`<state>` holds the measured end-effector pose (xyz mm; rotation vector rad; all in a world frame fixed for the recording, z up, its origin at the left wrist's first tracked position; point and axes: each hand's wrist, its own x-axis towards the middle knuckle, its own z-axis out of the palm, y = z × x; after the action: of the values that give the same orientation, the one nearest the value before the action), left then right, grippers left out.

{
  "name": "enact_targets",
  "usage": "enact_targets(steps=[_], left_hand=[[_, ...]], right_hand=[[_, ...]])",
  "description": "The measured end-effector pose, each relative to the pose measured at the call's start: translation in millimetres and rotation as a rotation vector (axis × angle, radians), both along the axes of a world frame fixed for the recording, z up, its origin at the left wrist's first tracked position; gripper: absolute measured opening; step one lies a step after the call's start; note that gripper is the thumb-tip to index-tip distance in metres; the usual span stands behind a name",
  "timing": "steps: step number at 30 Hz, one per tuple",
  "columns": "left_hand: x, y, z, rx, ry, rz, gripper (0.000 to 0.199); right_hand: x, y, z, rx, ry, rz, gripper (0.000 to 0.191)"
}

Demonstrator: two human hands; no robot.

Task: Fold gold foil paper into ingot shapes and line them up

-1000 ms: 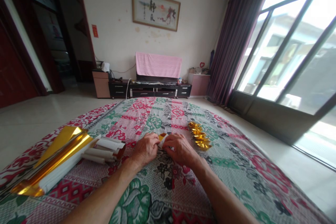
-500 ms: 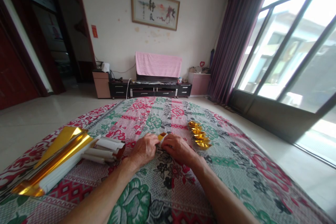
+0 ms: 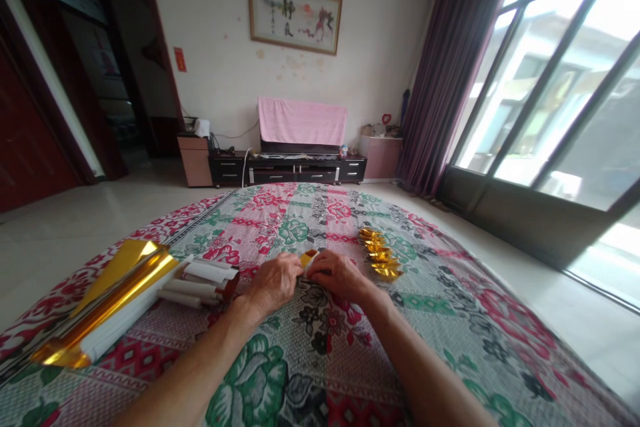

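Between my hands, just above the patterned cloth, is a small piece of gold foil paper [image 3: 308, 258] with a white back, partly folded. My left hand [image 3: 278, 279] pinches its left edge. My right hand [image 3: 336, 273] grips its right side, with the fingers covering much of it. To the right of my right hand, several folded gold paper ingots [image 3: 383, 255] stand in a row. On the left lie sheets of gold foil paper [image 3: 125, 297], partly curled over, and beside them a few rolled white-backed papers [image 3: 200, 283].
A floral cloth [image 3: 295, 347] covers the broad surface before me. Beyond its far edge stand a low black cabinet [image 3: 275, 177] and a screen under a pink towel [image 3: 303, 121]. Purple curtains [image 3: 433, 80] and large windows are on the right.
Both hands stay almost in place on the gold paper, with only slight finger movement. The view has shifted a little.
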<state>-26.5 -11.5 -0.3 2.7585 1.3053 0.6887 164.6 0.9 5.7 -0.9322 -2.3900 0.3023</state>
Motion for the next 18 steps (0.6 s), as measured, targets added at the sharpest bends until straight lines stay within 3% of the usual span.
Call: enact_targets(steps=[8,18], left_hand=[[-0.3,-1.3,3.5,0.008,-0.024,-0.014,0.03],[-1.4,2.9,-1.1,0.004,-0.071,0.005,0.029]], right_hand=[[0.5,-5.8,-2.4,0.085,0.001,0.028,0.017],[-8.4,-12.1,-1.9,0.136,-0.096,-0.097,0.02]])
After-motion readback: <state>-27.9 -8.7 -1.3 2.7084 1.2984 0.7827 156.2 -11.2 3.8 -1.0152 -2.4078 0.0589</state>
